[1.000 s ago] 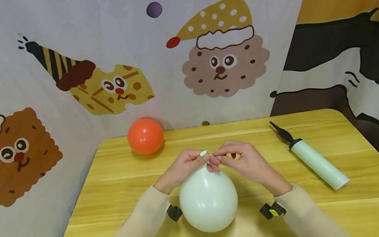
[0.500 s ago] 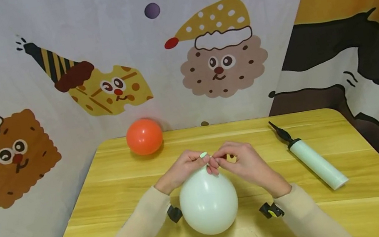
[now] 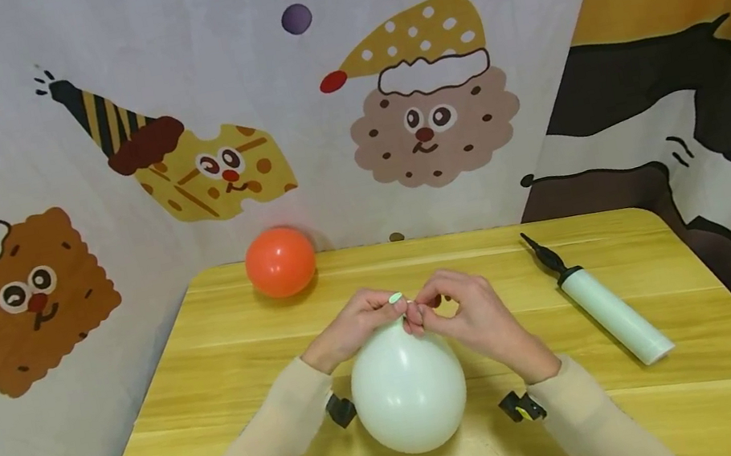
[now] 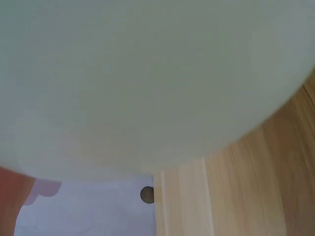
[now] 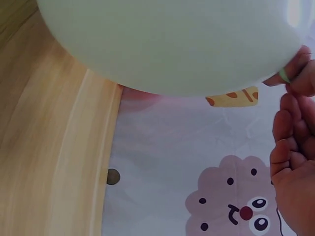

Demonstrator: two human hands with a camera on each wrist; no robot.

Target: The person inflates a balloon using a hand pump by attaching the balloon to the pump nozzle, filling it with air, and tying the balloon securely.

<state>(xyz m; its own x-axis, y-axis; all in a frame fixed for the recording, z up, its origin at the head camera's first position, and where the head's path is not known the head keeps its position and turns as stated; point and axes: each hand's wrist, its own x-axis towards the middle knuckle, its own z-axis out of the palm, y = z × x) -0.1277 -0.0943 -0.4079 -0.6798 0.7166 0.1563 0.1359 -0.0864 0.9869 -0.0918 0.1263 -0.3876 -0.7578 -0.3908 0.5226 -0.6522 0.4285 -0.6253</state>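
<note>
A round, inflated pale green balloon (image 3: pixel 409 391) hangs neck up between the two hands in the head view. My left hand (image 3: pixel 357 326) pinches its neck, and the balloon's lip shows just above the thumb. The thumb and fingers of my right hand (image 3: pixel 472 311) pinch at the same neck, fingertips right against the left ones. In the right wrist view, a thin green band of the neck (image 5: pixel 284 74) lies across a left finger. The balloon's body fills most of the left wrist view and hides the left hand there.
An inflated orange-red balloon (image 3: pixel 280 262) sits at the back left of the wooden table (image 3: pixel 228 448). A balloon pump (image 3: pixel 616 314) with a black nozzle lies on the right. Behind the table hangs a printed cloth (image 3: pixel 320 138).
The pale green balloon has shifted slightly to the right and down with the left hand. The right fingertips have come closer to the left ones at the neck.
</note>
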